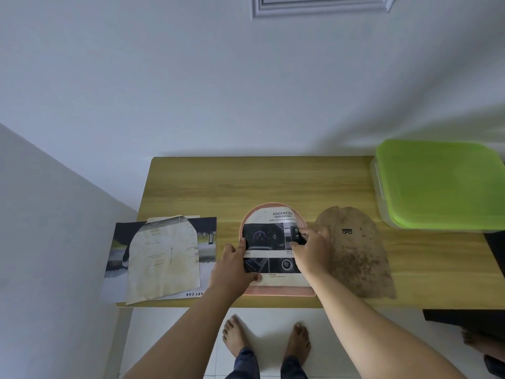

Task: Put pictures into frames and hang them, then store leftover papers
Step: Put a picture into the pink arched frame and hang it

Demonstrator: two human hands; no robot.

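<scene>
A: Papers (164, 258) first, at the table's (273, 181) left end, hanging a little over its edge; a pale arch-cut sheet lies on a darker printed one; both well clear of the hands, so I'd judge them waiting their turn or left over.

B: And the left hand (232, 266)?

A: It pinches the left edge of the picture (269, 236), thumb on top, fingers tucked under; that grip looks meant to slide or square the sheet, not lift it.

B: Where does the picture lie?

A: On the pink arch-topped frame (276, 291), which rests flat on the table near its front edge; only the frame's rim shows round the print, so it seems to be getting aligned to the arch.

B: The right hand (311, 250)?

A: Fingertips pressed down on the picture's right side, thumb alongside; it holds the paper rather than closing round it; probably steadying that side.

B: Further right?

A: A brown stained backing board (355, 255), cut to the same arch, just beside the frame, likely set aside to go on after; then a box with a green lid (437, 184) at the far right, perhaps for the leftovers; a white frame (317, 6) hangs on the wall above.
</scene>
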